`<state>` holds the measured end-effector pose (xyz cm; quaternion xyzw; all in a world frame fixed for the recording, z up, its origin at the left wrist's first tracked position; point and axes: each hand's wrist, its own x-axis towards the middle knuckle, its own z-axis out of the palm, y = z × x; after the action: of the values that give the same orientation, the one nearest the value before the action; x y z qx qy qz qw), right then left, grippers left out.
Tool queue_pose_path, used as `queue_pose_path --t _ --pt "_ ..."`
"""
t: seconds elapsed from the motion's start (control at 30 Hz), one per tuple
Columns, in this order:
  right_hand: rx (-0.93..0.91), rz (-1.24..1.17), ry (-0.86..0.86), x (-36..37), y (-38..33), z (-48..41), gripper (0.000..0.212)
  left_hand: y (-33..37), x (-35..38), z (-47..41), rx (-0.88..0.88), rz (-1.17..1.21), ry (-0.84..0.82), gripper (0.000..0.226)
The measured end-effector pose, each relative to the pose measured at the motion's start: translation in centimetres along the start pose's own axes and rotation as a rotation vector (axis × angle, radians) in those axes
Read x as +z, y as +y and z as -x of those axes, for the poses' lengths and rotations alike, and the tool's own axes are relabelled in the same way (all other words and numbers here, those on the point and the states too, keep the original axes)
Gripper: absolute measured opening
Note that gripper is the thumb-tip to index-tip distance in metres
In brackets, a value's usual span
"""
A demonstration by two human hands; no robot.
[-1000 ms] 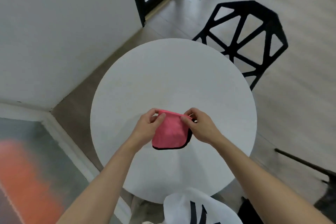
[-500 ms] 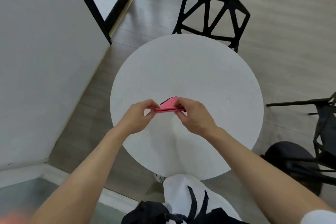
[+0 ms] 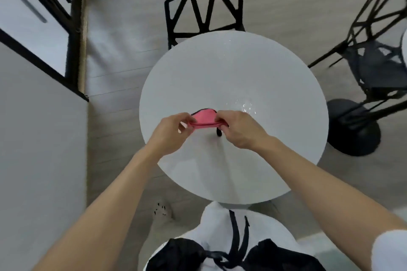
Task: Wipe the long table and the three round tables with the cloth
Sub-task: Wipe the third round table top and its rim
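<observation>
A white round table (image 3: 253, 68) fills the middle of the view. Over its near left part I hold a pink cloth (image 3: 203, 119) with black trim, folded small. My left hand (image 3: 170, 133) pinches its left end and my right hand (image 3: 239, 127) pinches its right end. The cloth hangs between them, just above the tabletop. A few water drops (image 3: 246, 105) glisten on the table beyond my right hand.
A black wire-frame chair (image 3: 204, 6) stands at the table's far side. Another black chair (image 3: 378, 50) and a dark round table base (image 3: 352, 127) are on the right. A grey wall (image 3: 41, 149) and black-framed glass door (image 3: 44, 13) are on the left.
The cloth went from hanging flat between my hands to folded up into a narrow strip. My view swung right, so the table now sits centred with the second chair in sight.
</observation>
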<state>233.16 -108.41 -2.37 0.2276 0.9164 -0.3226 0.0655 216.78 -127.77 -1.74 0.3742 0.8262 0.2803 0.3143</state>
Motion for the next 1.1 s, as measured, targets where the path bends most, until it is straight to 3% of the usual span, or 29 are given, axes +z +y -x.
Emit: queue_pose_path --t 0.07,0.17,0.23,0.33,0.47,0.63,0.83,1.0,1.1 --pt "0.102 0.048 0.071 3.2 0.6 2.0 0.021 -1.4 -0.3 0.0 0.129 -0.082 -0.216 0.016" --pt "0.298 0.246 -0.126 8.1 1.3 5.1 0.037 -4.8 -0.3 2.1 0.172 -0.150 -0.406 0.015" --pt "0.362 0.282 -0.141 10.9 0.7 6.5 0.038 -7.2 -1.1 3.4 0.143 -0.177 -0.407 0.012" --pt "0.328 0.229 0.091 13.7 -1.1 6.7 0.035 -9.7 -2.1 4.7 0.107 -0.317 -0.386 0.012" --pt "0.257 0.218 0.321 14.9 -2.8 1.3 0.051 -10.7 -2.3 5.1 0.078 -0.534 -0.356 0.044" --pt "0.391 0.296 0.406 20.5 -4.5 -3.7 0.064 -12.3 -0.8 5.8 0.088 -0.641 -0.303 0.072" --pt "0.101 0.282 0.337 23.0 -5.0 0.8 0.068 -12.0 2.1 6.3 0.075 -0.694 -0.190 0.102" --pt "0.132 0.329 0.293 20.8 -3.0 1.5 0.063 -8.2 5.2 4.7 -0.087 -0.698 -0.201 0.143" --pt "0.013 0.333 0.272 19.4 -2.3 -0.3 0.062 -6.9 6.4 3.5 -0.148 -0.740 -0.195 0.154"
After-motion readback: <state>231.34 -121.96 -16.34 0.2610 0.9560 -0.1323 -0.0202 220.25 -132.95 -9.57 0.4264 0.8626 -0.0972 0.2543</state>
